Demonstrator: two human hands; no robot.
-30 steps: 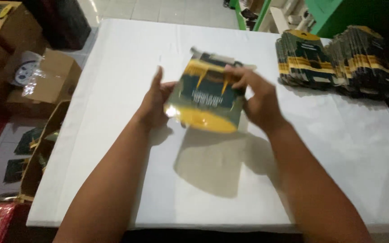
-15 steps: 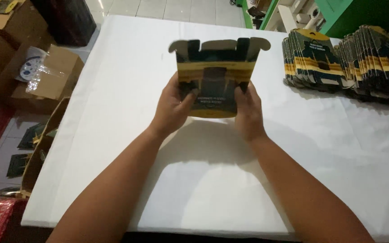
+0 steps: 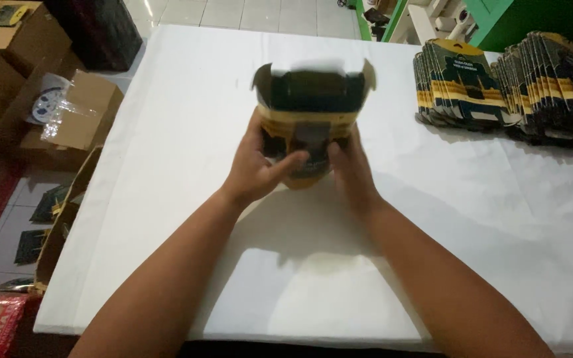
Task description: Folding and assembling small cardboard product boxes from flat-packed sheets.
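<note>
Box [image 3: 310, 113] made of dark green and yellow card is held up above the middle of the white table [image 3: 499, 219]. It is partly opened out, with its top flaps standing up and pointing to the far side. The picture is a bit blurry there, so small details on it are hard to see.

The left hand [image 3: 258, 166] grips the left side of the box near its bottom, with the thumb pressed on the front. The right hand [image 3: 351, 169] grips the right side the same way, fingers curled around the edge. Both hands are closed on the box and sit close together.

Far to the right on the table lie two stacks of flat boxes [image 3: 505, 89] in the same colours, leaning side by side. They are well apart from the hands.

On the floor to the left stand brown cardboard boxes [image 3: 14, 73], one with a clear plastic bag [image 3: 54, 113] on top.
</note>
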